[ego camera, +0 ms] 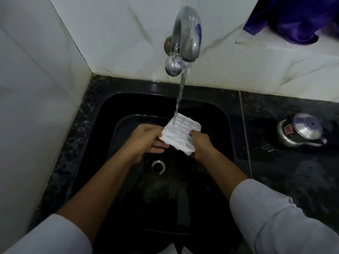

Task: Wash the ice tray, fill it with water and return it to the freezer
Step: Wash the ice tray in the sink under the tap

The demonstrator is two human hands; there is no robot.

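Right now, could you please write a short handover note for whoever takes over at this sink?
Hands: left hand holds the tray by its left edge; right hand grips its near right corner.
The tray is over the sink, under the running tap; the stream hits its far left corner.
Done: rinsing begun.
Left: finish washing, fill it, take it to the freezer, not in view.

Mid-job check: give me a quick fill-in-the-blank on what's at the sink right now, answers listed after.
1. The left hand and right hand hold the white plastic ____ tray.
2. The chrome wall tap is turned ____.
3. The tray is held over the ____ sink.
4. The lidded steel pot stands on the dark stone counter to the sink's ____.
Missing words: ice, on, black, right.
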